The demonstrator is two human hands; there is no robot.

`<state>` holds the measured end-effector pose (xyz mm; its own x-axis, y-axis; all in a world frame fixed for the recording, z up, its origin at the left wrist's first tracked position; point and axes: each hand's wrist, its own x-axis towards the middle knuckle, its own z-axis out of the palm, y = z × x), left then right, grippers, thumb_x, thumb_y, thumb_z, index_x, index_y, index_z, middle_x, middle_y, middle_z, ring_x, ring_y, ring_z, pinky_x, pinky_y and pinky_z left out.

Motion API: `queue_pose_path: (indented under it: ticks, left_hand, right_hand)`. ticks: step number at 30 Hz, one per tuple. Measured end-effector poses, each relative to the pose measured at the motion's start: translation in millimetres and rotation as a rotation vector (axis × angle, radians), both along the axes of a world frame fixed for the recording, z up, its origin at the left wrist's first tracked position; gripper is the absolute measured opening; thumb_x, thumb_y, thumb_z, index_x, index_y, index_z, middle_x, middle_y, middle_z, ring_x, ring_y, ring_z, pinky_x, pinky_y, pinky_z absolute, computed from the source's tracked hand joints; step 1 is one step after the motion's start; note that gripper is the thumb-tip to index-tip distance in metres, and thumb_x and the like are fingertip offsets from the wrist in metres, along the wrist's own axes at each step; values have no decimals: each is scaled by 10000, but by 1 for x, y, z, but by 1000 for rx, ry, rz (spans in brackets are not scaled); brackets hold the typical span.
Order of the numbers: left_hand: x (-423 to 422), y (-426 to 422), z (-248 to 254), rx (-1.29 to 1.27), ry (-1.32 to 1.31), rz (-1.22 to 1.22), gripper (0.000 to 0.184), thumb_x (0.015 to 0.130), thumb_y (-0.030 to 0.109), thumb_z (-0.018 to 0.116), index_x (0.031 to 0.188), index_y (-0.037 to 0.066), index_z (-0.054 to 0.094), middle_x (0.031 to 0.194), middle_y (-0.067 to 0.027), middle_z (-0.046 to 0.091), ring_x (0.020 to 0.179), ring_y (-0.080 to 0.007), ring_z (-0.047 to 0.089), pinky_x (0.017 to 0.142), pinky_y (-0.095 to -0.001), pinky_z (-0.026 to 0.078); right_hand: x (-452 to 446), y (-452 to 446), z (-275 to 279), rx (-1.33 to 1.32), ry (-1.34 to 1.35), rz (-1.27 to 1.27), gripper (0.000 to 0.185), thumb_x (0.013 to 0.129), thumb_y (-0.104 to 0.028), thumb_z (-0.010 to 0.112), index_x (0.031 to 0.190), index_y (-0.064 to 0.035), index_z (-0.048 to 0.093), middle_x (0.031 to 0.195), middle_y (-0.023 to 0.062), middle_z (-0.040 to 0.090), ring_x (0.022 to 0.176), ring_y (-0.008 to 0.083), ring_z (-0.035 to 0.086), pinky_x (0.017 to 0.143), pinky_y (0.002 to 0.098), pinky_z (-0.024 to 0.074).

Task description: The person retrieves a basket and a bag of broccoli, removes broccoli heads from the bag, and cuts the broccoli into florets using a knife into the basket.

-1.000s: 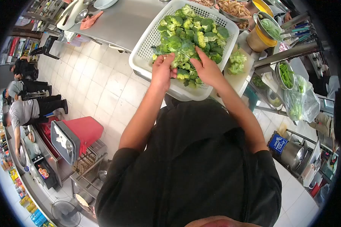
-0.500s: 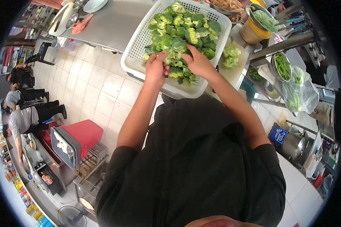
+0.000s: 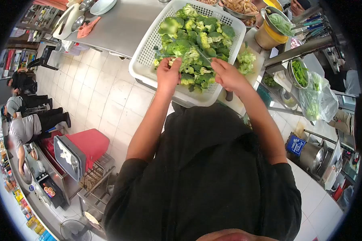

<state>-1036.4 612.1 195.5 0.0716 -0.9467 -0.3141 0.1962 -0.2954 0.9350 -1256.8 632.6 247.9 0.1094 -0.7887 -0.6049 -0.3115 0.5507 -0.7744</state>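
A white perforated basket (image 3: 145, 49) full of cut broccoli (image 3: 209, 36) sits at the counter's edge in front of me. Over its near part, my left hand (image 3: 169, 75) grips a piece of broccoli (image 3: 177, 48) by its lower end. My right hand (image 3: 229, 75) is closed round a small knife (image 3: 203, 56), whose thin blade points up and left towards that piece. The blade's tip is hard to make out against the green. Right of the basket, pale green trimmings (image 3: 246, 62) lie on a white cutting board (image 3: 258, 67).
A steel counter (image 3: 122, 26) extends left, with an orange cloth (image 3: 88, 27) and a ladle. Bowls of food and a yellow-rimmed container (image 3: 269, 37) stand at the right. A red bin (image 3: 88, 142) is at the lower left. Several people are at the far left; one face shows at upper right.
My right hand has moved right and slightly down, away from my left hand, with the knife. A dark handle now shows below it. A person's face has appeared at the upper right.
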Motion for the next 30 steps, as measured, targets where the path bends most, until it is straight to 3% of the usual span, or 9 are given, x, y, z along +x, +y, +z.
queue_pose_path:
  ticks: [3, 6, 18, 21, 23, 25, 27, 30]
  left_hand:
    - [2, -1, -11, -93, -239, -33, 320, 922, 251, 733, 1062, -12, 614, 681, 19, 547, 537, -56, 465, 467, -241, 364]
    - [-4, 2, -9, -247, -354, -24, 333, 903, 235, 750, 1063, -30, 627, 687, 15, 575, 574, -52, 467, 501, -241, 377]
    - [2, 0, -16, -306, -485, -95, 370, 842, 227, 771, 1065, -32, 627, 635, -87, 615, 552, -148, 568, 536, -311, 462]
    - [3, 4, 1, -340, -618, -104, 366, 842, 227, 767, 1061, -27, 620, 646, -124, 629, 559, -210, 613, 552, -346, 489]
    - [7, 9, 11, -378, -738, -144, 375, 852, 207, 769, 1100, -25, 611, 654, -110, 625, 565, -182, 599, 542, -333, 473]
    - [8, 14, 18, -404, -802, -158, 377, 852, 198, 773, 1109, -20, 602, 639, -114, 615, 557, -193, 596, 536, -341, 469]
    - [6, 17, 21, -434, -812, -164, 371, 843, 198, 778, 1088, -11, 593, 599, -134, 597, 536, -242, 603, 534, -370, 477]
    - [6, 20, 19, -425, -865, -223, 423, 821, 217, 782, 1102, -4, 555, 787, -183, 653, 604, -337, 640, 596, -439, 519]
  right_hand:
    - [17, 10, -8, -395, 293, 106, 681, 1000, -450, 528, 1510, -24, 378, 1086, 249, 695, 976, 336, 693, 834, 397, 534]
    - [29, 5, 1, -408, 326, 141, 734, 983, -452, 551, 1517, 6, 341, 1326, 339, 564, 1288, 439, 530, 1071, 441, 416]
    - [40, -23, -35, -466, 506, 201, 680, 978, -442, 540, 1493, -26, 387, 1209, 332, 630, 1145, 457, 616, 980, 482, 477]
    - [27, -28, -36, -373, 167, 185, 695, 967, -467, 559, 1469, -7, 418, 1166, 318, 656, 1114, 448, 639, 960, 471, 492]
    - [11, -20, -7, -69, 111, 136, 716, 962, -478, 567, 1461, 13, 423, 1139, 306, 671, 1092, 443, 650, 946, 467, 498]
    - [4, -4, 2, -113, 202, 120, 720, 964, -478, 567, 1457, 27, 423, 1110, 301, 681, 1068, 444, 658, 929, 472, 504]
    - [2, 12, -7, -513, 430, 118, 709, 974, -466, 557, 1456, 35, 418, 1079, 302, 685, 1043, 448, 661, 908, 486, 509]
    - [13, 14, 14, -394, 598, 246, 679, 987, -445, 536, 1451, 38, 419, 1074, 308, 679, 1035, 451, 655, 900, 510, 505]
